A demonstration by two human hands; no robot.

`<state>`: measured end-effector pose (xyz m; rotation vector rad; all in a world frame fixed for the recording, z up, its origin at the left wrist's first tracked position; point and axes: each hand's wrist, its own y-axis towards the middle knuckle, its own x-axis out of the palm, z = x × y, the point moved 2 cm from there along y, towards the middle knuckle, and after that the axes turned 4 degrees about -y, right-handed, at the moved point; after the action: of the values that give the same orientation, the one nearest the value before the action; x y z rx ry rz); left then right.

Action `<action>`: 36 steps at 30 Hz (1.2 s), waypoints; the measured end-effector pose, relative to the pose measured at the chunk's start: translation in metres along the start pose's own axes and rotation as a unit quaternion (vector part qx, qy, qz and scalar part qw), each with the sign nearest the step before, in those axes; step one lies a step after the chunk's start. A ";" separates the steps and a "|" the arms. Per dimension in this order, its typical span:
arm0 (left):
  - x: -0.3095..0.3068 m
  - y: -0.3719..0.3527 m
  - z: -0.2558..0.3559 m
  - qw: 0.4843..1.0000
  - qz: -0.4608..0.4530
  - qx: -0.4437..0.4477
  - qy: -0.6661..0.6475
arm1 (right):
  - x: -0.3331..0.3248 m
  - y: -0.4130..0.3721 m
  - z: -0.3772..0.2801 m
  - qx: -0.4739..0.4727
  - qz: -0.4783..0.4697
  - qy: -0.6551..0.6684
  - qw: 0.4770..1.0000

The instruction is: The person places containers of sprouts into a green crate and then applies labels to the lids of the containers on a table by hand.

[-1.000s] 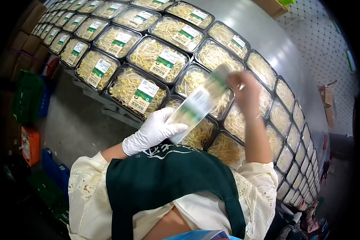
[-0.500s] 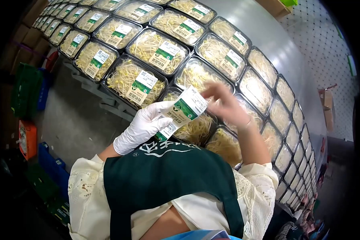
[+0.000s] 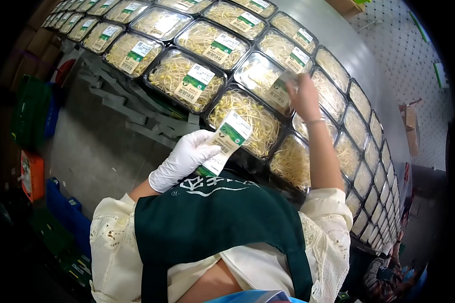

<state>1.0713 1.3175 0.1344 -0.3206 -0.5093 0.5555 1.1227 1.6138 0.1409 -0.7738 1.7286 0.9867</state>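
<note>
My left hand, in a white glove, is closed on a strip of green, white and tan labels in front of my apron. Farther out, my bare right hand pinches the edge of a single label, somewhat blurred. That label lies over the lid of a tray of bean sprouts. Just beyond the strip sits a sprout tray with no label showing on it. To its upper left, another tray bears a label on its lid.
Rows of sprout trays cover the metal table; those to the left carry labels, many to the right show none. Green and blue crates and an orange crate stand on the floor at left. Another person is at lower right.
My right hand has moved away from the strip, up and outward, with a label now over a tray. My left hand keeps the strip, slightly lower. The view has shifted a little over the trays.
</note>
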 end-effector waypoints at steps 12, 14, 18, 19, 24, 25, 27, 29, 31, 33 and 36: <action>-0.021 -0.059 -0.013 0.983 -0.015 0.125 0.135 | -0.043 -0.118 -0.142 -0.129 -0.223 0.400 0.879; -0.005 -0.065 -0.003 0.904 0.036 0.306 0.297 | -0.044 -0.136 -0.154 -0.136 -0.221 0.406 0.876; 0.001 -0.069 -0.033 0.991 0.027 0.127 0.021 | -0.053 -0.152 -0.157 -0.150 -0.092 0.336 0.925; 0.000 -0.069 -0.043 0.994 -0.008 0.108 0.024 | -0.058 -0.147 -0.150 -0.174 -0.045 0.299 0.937; -0.008 -0.089 -0.052 1.000 0.014 0.009 -0.008 | -0.041 -0.087 -0.076 -0.055 -0.014 0.125 0.990; -0.011 -0.092 -0.057 0.999 0.034 0.000 -0.018 | -0.018 -0.090 -0.067 -0.098 -0.001 0.071 0.993; -0.011 -0.096 -0.068 0.999 0.043 0.008 -0.032 | 0.008 -0.105 -0.073 -0.096 0.016 -0.105 0.990; -0.010 -0.099 -0.072 0.997 0.052 0.017 -0.047 | 0.002 -0.112 -0.077 -0.049 0.039 -0.136 0.989; -0.005 -0.103 -0.071 0.997 0.032 0.009 -0.068 | 0.002 -0.110 -0.070 -0.061 0.074 -0.135 0.986; -0.001 -0.101 -0.075 0.997 0.032 0.009 -0.071 | 0.001 -0.093 -0.047 -0.064 0.085 -0.100 0.989; 0.005 -0.097 -0.079 0.997 0.027 0.003 -0.072 | 0.004 -0.029 -0.003 -0.003 0.046 -0.115 0.992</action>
<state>1.1580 1.2307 0.1115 -0.2916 -0.6389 0.6356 1.1446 1.5972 0.1296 -0.5638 1.5716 1.0993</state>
